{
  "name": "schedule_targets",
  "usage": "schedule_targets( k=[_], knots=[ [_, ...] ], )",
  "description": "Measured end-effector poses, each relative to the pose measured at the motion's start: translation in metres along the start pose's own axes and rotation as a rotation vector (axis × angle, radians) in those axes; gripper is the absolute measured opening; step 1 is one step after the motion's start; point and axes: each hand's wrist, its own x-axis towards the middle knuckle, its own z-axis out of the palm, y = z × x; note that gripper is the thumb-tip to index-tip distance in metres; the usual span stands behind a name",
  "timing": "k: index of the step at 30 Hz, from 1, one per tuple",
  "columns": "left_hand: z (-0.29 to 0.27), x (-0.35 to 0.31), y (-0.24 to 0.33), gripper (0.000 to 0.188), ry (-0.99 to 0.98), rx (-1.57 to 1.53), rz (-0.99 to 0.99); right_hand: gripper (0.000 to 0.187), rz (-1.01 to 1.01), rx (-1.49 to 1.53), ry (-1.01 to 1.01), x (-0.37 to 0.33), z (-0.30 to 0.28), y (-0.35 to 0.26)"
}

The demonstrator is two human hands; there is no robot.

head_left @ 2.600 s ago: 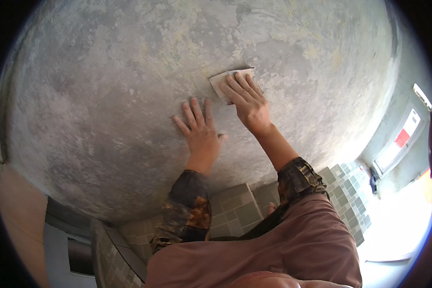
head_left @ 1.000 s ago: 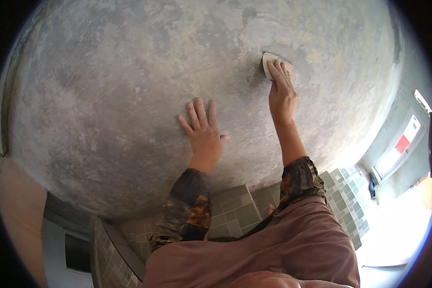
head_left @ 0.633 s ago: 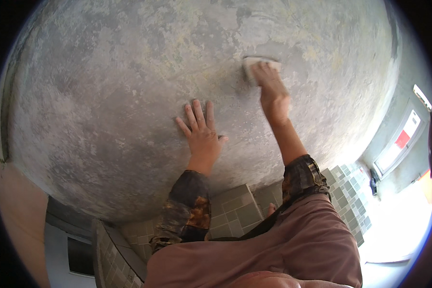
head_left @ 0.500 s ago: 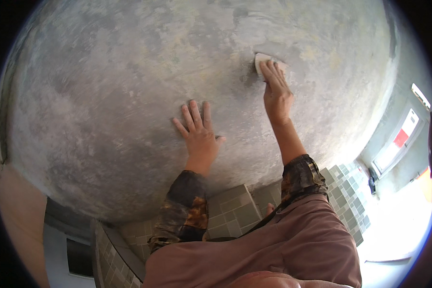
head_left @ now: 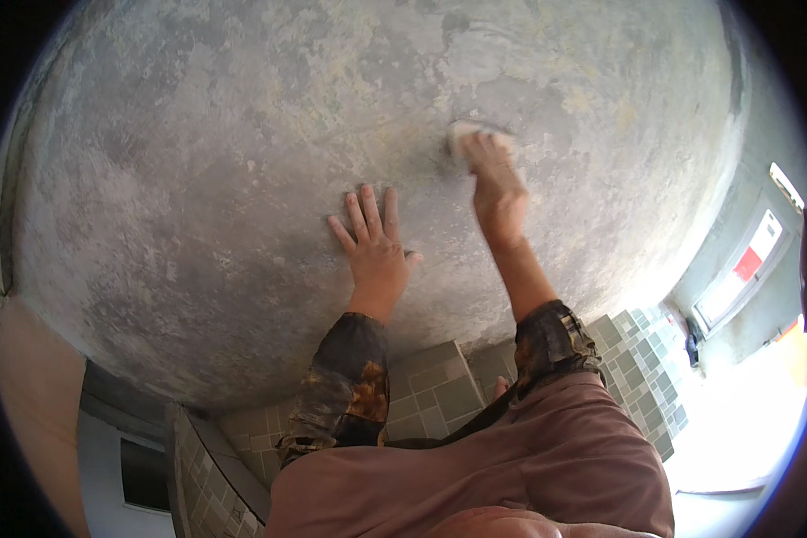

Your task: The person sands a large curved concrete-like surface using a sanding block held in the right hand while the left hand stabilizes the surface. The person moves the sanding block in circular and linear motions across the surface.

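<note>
Pressing a pale pad (head_left: pixel 461 137) to a mottled wall (head_left: pixel 197 179).
The right hand (head_left: pixel 500 202), blurred, is clasped over the pad at the wall's upper middle; the left hand (head_left: pixel 379 258) rests flat, fingers apart, lower on the wall. The wall looks uneven throughout; how much is finished cannot be told.

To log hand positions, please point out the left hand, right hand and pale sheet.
Left hand (head_left: pixel 379 262): head view, back of hand.
Right hand (head_left: pixel 500 201): head view, back of hand.
Pale sheet (head_left: pixel 460 135): head view, uncovered left part.
</note>
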Motion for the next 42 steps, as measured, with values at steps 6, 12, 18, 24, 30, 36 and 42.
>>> schedule_targets(
  k=[6,12,18,24,30,36,42],
  knots=[
    [0.006,-0.009,-0.008,0.12,0.05,0.044,0.047,0.042,-0.144,0.125,-0.144,-0.026,0.0,-0.014],
    [0.02,-0.041,-0.025,0.115,0.031,0.058,0.079,0.045,-0.058,0.066,-0.138,-0.032,0.001,-0.017],
    [0.03,-0.053,-0.027,0.113,-0.008,0.054,0.059,0.035,-0.254,0.139,-0.29,-0.049,0.004,-0.027],
    [0.037,-0.064,-0.027,0.11,-0.032,0.051,0.035,0.04,0.112,0.045,0.017,-0.028,0.0,0.014],
    [0.042,-0.066,-0.022,0.108,-0.028,0.066,0.012,0.045,-0.289,0.1,-0.315,-0.055,0.0,-0.032],
    [0.042,-0.073,-0.028,0.104,-0.067,0.072,0.041,0.044,-0.155,0.074,-0.163,-0.04,-0.005,-0.001],
    [0.048,-0.074,-0.027,0.103,0.003,0.064,0.036,0.043,-0.291,0.147,-0.31,-0.072,0.001,-0.035]
  ],
)
